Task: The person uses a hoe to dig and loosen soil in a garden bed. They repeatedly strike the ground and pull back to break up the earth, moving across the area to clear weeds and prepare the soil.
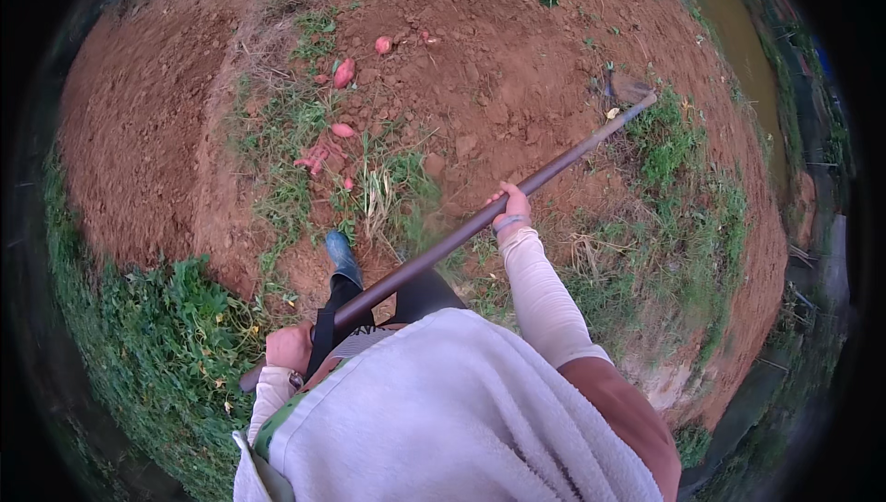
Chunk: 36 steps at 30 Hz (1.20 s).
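Note:
A long hoe with a brown wooden handle crosses in front of my body from lower left to upper right. My right hand grips the shaft about midway, thumb uppermost. Lower down, near the butt end, my left hand is closed around the same handle beside my hip. The hoe's blade is at the far end, close to the soil and weeds, partly soiled. Reddish sweet potatoes lie left of the shaft: a large one, a round one, a smaller one and a clump of roots.
My blue rubber boot stands on the reddish soil. Grass and weeds grow to the right, and leafy vines spread at lower left. Muddy water lies beyond the upper right edge. A pale towel drapes over my front.

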Each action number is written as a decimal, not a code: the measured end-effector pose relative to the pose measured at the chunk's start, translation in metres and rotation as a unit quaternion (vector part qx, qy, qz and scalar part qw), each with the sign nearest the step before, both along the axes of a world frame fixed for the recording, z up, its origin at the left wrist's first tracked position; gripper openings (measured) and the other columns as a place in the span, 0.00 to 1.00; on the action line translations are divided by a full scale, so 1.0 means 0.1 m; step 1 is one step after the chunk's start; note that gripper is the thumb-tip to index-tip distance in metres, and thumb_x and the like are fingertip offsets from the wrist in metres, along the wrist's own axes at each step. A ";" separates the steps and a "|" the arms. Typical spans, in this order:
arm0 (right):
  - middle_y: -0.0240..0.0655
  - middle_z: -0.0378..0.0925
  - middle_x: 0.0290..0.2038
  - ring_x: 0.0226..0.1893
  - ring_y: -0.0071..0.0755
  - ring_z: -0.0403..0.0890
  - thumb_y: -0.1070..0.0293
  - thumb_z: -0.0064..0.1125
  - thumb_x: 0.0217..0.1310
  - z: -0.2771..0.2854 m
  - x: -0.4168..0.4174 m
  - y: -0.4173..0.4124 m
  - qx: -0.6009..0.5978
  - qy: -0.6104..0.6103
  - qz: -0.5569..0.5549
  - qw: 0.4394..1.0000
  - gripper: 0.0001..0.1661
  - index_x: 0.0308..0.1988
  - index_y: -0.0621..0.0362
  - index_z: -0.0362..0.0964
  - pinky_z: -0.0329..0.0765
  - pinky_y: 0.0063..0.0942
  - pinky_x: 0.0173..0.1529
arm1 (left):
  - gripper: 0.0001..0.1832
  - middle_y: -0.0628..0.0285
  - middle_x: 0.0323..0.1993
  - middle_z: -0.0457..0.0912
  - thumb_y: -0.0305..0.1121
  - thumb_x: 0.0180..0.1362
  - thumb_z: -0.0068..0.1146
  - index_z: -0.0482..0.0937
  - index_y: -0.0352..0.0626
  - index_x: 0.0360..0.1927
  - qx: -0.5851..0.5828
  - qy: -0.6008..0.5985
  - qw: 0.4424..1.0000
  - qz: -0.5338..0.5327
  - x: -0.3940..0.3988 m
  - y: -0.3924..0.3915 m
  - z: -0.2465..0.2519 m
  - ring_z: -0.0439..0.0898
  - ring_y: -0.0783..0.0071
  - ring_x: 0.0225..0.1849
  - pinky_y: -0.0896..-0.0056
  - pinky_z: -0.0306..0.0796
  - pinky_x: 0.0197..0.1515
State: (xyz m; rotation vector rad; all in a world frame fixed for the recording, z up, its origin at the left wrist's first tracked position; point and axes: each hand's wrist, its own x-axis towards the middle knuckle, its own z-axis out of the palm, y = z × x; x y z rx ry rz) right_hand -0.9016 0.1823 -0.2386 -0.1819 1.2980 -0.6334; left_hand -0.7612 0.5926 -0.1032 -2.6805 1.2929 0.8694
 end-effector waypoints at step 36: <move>0.33 0.58 0.13 0.14 0.33 0.63 0.75 0.47 0.42 -0.40 0.79 1.59 0.134 0.015 0.078 0.988 0.07 0.23 0.57 0.56 0.67 0.35 0.22 | 0.11 0.57 0.16 0.74 0.42 0.41 0.48 0.70 0.46 0.21 0.193 -0.041 0.977 0.082 0.31 1.50 0.37 0.75 0.58 0.18 0.60 0.67 0.20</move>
